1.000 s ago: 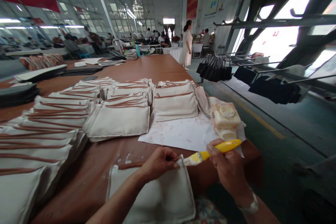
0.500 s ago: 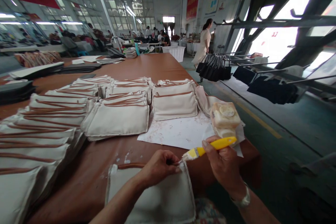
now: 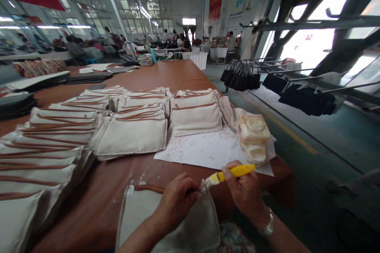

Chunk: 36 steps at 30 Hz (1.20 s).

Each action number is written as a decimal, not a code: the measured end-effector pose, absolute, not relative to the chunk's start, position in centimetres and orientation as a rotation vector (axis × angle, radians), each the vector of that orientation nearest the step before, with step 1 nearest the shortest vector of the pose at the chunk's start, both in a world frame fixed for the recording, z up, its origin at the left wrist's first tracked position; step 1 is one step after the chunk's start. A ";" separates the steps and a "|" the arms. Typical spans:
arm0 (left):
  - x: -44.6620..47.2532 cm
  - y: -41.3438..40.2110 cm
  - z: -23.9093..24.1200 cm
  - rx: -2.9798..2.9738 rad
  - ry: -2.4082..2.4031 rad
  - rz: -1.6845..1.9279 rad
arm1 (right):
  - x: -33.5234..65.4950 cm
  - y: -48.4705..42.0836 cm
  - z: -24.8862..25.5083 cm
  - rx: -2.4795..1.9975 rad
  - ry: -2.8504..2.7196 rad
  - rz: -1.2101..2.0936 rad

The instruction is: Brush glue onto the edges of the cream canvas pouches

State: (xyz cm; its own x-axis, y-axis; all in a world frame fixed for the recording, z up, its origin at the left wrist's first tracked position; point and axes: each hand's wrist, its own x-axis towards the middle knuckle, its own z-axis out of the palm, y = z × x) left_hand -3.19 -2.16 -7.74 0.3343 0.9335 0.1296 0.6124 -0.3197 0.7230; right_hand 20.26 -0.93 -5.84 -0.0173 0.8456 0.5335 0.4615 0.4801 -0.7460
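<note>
In the head view, your left hand (image 3: 175, 201) pressed its curled fingers down on the cream cloth pouch with a brown trim (image 3: 166, 221) at the near edge of the brown table (image 3: 178, 73). Your right hand (image 3: 245, 191) had its fingers closed around the yellow-handled brush (image 3: 230, 172), bristles touching the pouch's top right corner. Many cream pouches (image 3: 130, 134) lay in rows behind, beside a sticky glue pot (image 3: 252, 136) on white paper (image 3: 204, 148); I judged this pouch only partly brushed.
</note>
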 end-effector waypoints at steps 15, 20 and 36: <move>-2.7 -5.1 -5.9 3.072 0.908 0.962 | 22.4 -3.9 -0.9 -1.081 -1.806 0.874; -2.7 -5.2 -5.9 3.081 0.920 0.988 | 22.9 -4.3 -0.2 -1.093 -1.694 0.624; -4.4 -4.2 -9.3 2.832 1.394 0.691 | 24.0 -3.8 -4.1 -1.159 -1.786 0.607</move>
